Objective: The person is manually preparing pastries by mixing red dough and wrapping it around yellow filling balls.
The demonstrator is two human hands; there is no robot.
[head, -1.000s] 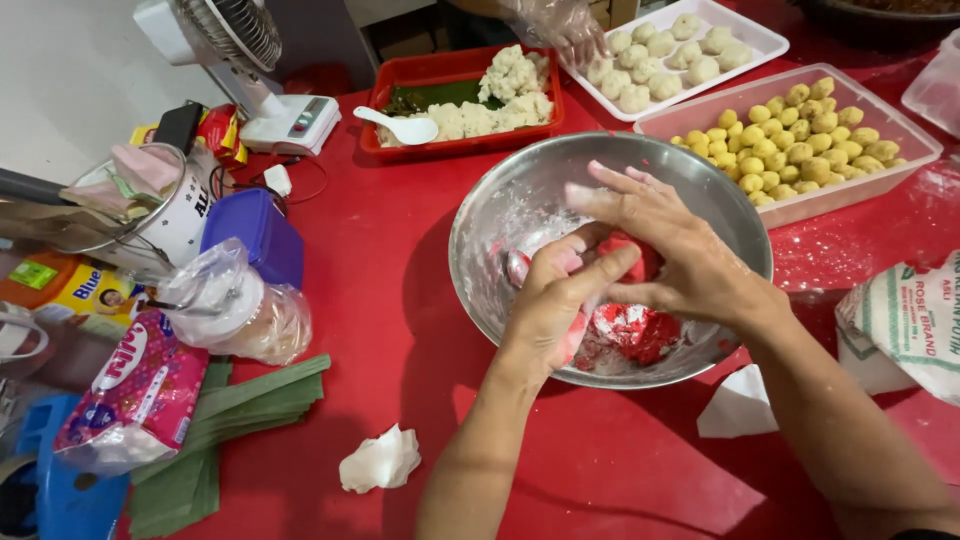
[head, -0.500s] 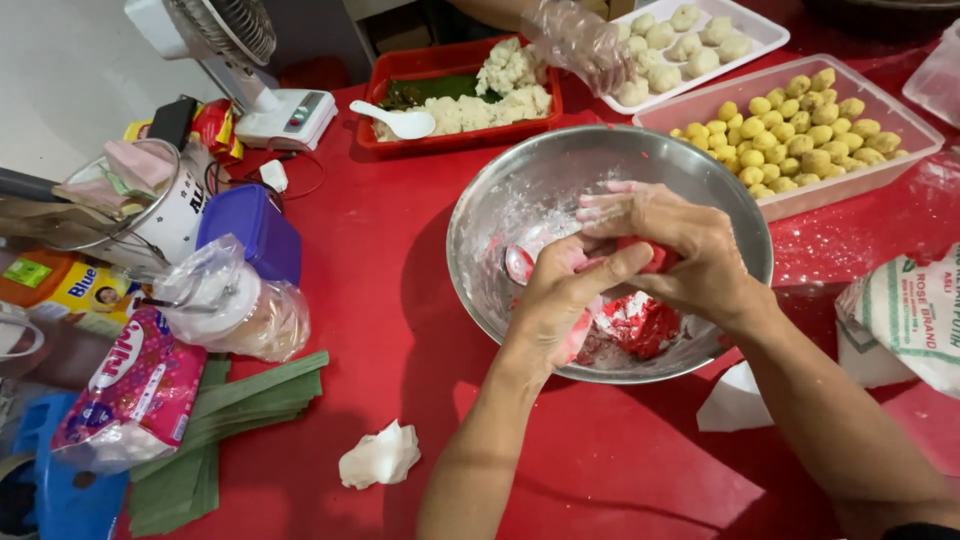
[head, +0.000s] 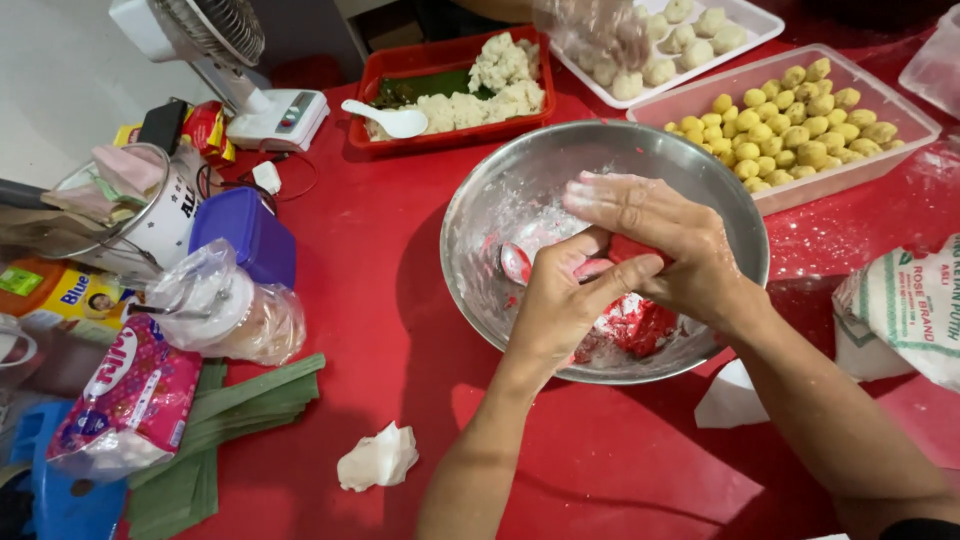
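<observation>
While both hands press together over the steel bowl (head: 490, 215), a small lump of red dough (head: 632, 248) sits pinched between them, soft and matte, showing only as a wedge between the fingers. The left hand (head: 560, 305) curls its fingers up around the lump from below, thumb laid across the top; the right hand (head: 665, 245) folds over it from above, fingers close together and dusted white with flour. Just beneath them, in the bottom of the bowl, lies a larger mass of the same red dough (head: 645, 325), ragged and floured, and a metal spoon (head: 517, 263) rests against the inner wall, its bowl smeared red. The round bowl is polished metal, its inside streaked with white powder.

It stands on a glossy red tablecloth (head: 380, 290). Beyond it a clear rectangular plastic tub (head: 905, 135) holds small yellow balls (head: 790, 125), smooth and round. A white tray (head: 755, 30) carries pale balls, with another person's hand in a clear plastic glove (head: 595, 30) over it. A red tray (head: 450, 55) holds crumbly white clumps, a green leaf and a white ceramic spoon (head: 390, 118). Flat green leaf strips (head: 245, 410) and a crumpled white tissue (head: 378, 458) lie nearer the viewer, left of the arms.
</observation>
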